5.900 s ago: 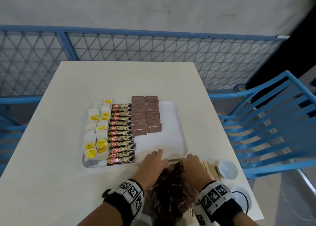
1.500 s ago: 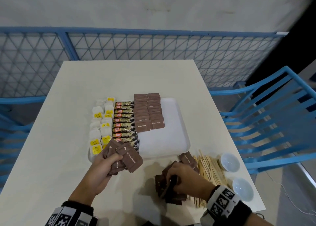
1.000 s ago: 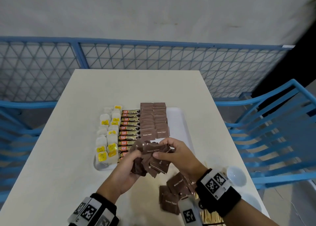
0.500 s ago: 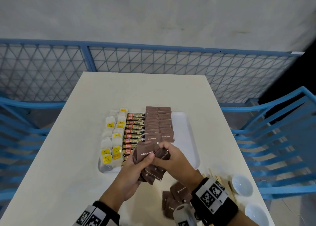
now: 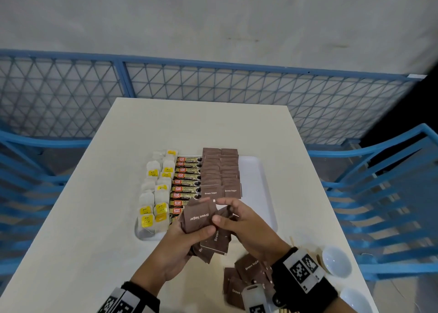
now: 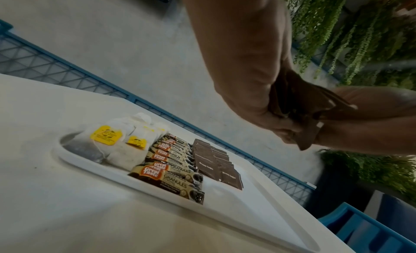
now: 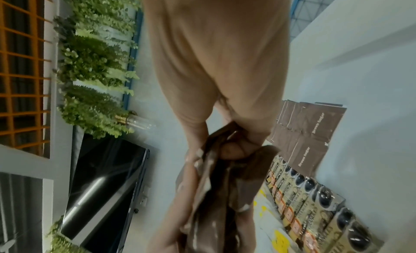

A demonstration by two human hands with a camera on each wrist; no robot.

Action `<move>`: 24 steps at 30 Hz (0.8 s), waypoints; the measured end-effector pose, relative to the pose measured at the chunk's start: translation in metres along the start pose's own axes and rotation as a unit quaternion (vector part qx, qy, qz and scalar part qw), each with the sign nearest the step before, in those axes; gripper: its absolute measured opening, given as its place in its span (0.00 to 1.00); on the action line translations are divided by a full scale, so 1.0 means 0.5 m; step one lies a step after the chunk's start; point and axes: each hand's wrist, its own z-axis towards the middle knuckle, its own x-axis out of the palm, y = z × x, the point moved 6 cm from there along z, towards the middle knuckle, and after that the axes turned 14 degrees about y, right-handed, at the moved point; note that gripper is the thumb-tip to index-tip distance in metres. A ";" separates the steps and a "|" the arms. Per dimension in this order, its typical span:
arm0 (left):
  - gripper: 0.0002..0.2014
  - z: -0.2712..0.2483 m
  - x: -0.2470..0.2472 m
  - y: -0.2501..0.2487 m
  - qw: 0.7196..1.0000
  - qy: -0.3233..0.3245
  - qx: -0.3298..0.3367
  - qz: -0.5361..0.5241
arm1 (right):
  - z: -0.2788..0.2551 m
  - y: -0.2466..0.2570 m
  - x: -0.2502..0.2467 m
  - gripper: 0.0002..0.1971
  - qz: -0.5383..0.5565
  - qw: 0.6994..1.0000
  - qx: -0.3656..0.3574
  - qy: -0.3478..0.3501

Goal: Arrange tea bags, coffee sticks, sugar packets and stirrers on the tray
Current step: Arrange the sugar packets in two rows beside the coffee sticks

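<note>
A white tray on the table carries tea bags at its left, a column of coffee sticks and two rows of brown sugar packets. My left hand grips a bunch of brown sugar packets just above the tray's near edge. My right hand pinches packets in the same bunch from the right. More loose sugar packets lie on the table under my right wrist. Wooden stirrers poke out beside that wrist. The bunch and its packets fill both wrist views.
Two small white bowls sit at the table's near right corner. Blue chairs stand on both sides, and a blue mesh fence runs behind the table. The tray's right third is bare.
Both hands have come together on the bunch of sugar packets and carried it forward over the tray's near edge. Earlier the right hand was picking packets from the loose pile.
</note>
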 end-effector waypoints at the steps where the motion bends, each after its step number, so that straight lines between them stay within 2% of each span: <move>1: 0.27 -0.001 -0.001 -0.002 1.000 0.000 0.003 -0.001 | 0.002 0.000 -0.002 0.16 0.010 1.000 -0.001 0.000; 3: 0.30 -0.001 -0.005 -0.002 1.000 0.000 0.007 -0.006 | 0.005 0.001 -0.004 0.16 0.019 1.000 -0.001 0.007; 6: 0.21 -0.003 -0.023 -0.001 1.000 -0.028 0.009 -0.010 | 0.006 -0.001 -0.005 0.18 0.026 0.999 0.012 0.027; 9: 0.18 -0.014 -0.042 -0.009 0.997 -0.056 0.022 -0.040 | 0.005 -0.009 -0.022 0.22 0.044 0.998 0.034 0.026; 10: 0.22 -0.020 -0.049 -0.013 0.997 -0.058 0.030 -0.051 | 0.006 -0.013 -0.030 0.22 0.052 0.998 0.037 0.018; 12: 0.39 -0.031 -0.069 -0.017 0.995 -0.068 0.042 -0.055 | 0.012 -0.028 -0.051 0.20 0.063 0.997 0.046 -0.017; 13: 0.40 -0.037 -0.081 -0.019 0.994 -0.083 0.048 -0.055 | 0.015 -0.036 -0.061 0.18 0.064 0.996 0.051 -0.038; 15: 0.23 -0.049 -0.103 -0.028 0.991 -0.095 0.063 -0.064 | 0.023 -0.048 -0.071 0.12 0.053 0.995 0.061 -0.065; 16: 0.19 -0.055 -0.110 -0.035 0.990 -0.103 0.072 -0.066 | 0.027 -0.052 -0.072 0.08 0.041 0.994 0.065 -0.073; 18: 0.20 -0.064 -0.131 -0.041 0.988 -0.113 0.084 -0.056 | 0.037 -0.057 -0.078 0.02 -0.002 0.991 0.077 -0.108; 21: 0.19 -0.080 -0.157 -0.053 0.985 -0.137 0.090 -0.050 | 0.062 -0.067 -0.101 0.07 -0.062 0.978 0.071 -0.187; 24: 0.18 -0.090 -0.179 -0.057 0.983 -0.151 0.092 -0.042 | 0.095 -0.086 -0.114 0.06 -0.056 0.973 0.073 -0.210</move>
